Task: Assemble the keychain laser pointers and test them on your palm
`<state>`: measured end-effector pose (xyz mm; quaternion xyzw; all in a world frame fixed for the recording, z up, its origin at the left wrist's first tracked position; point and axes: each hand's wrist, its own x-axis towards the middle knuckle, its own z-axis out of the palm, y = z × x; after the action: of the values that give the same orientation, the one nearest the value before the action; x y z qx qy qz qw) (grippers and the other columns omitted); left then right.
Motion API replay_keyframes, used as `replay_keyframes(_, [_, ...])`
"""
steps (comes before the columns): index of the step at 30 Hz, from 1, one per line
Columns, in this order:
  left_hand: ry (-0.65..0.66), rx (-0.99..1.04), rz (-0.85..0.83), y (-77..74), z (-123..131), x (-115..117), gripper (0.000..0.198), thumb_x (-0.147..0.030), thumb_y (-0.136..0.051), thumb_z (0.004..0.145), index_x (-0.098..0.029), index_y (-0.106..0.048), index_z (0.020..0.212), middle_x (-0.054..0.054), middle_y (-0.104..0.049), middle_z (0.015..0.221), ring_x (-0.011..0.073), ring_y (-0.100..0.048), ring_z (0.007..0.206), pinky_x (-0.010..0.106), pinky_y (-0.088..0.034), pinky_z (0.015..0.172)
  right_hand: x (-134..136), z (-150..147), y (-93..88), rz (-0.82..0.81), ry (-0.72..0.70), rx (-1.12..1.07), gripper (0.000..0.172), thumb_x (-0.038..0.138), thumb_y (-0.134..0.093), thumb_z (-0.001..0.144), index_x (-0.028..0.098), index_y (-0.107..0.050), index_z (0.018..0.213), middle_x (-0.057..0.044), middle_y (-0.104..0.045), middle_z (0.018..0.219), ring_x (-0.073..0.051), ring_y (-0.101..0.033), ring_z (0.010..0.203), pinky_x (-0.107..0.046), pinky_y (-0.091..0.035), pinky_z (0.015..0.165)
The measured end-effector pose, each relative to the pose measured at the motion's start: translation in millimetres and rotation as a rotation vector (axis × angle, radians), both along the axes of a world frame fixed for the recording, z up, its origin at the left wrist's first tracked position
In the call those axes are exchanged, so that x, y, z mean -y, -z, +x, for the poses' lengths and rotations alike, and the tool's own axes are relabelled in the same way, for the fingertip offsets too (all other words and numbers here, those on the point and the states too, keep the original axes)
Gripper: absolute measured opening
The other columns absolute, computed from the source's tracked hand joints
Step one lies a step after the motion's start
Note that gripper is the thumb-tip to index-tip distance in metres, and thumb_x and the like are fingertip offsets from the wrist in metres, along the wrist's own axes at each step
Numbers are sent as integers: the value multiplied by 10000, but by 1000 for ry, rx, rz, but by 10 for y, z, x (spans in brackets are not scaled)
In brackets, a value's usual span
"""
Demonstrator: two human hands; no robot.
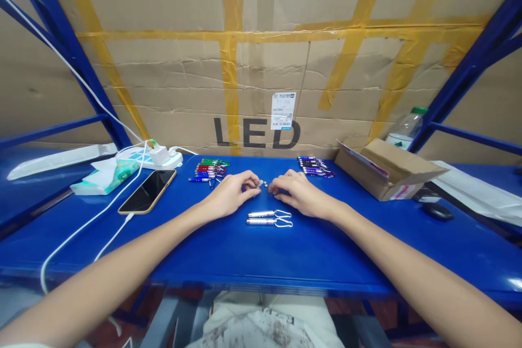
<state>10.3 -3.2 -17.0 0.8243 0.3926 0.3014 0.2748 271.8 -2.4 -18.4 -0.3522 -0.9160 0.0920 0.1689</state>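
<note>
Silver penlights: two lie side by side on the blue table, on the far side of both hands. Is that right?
Not quite: the head view shows the two silver penlights on the near side of the left hand and right hand. They lie side by side on the blue table.

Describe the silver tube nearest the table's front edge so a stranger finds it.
On the blue table, find the left hand and right hand. Below them in view lies the silver tube, its wire clip pointing right; unlike its twin, it's closer to the front edge.
</note>
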Motion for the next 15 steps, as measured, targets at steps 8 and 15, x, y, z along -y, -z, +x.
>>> replay_keyframes(8, [26,-2,-11,21,4,-2,154,-326,-702,973,-213,-669,1072,40,-803,1057,211,-766,988,325,-564,869,-8,-23,-61,-50,-46,-44,191,50,-608,975,194,-696,1064,-60,-743,1013,-222,-635,939,-339,-452,857])
replay_keyframes(15, [17,-22,7,22,-2,-7,153,-330,-699,980,-215,-674,1079,36,-809,1039,205,-766,948,320,-565,850,-1,14,-83,-95,-51,-104,165,95,-644,969,186,-704,1092,-70,-745,1059,-207,-678,914,-321,-520,833])
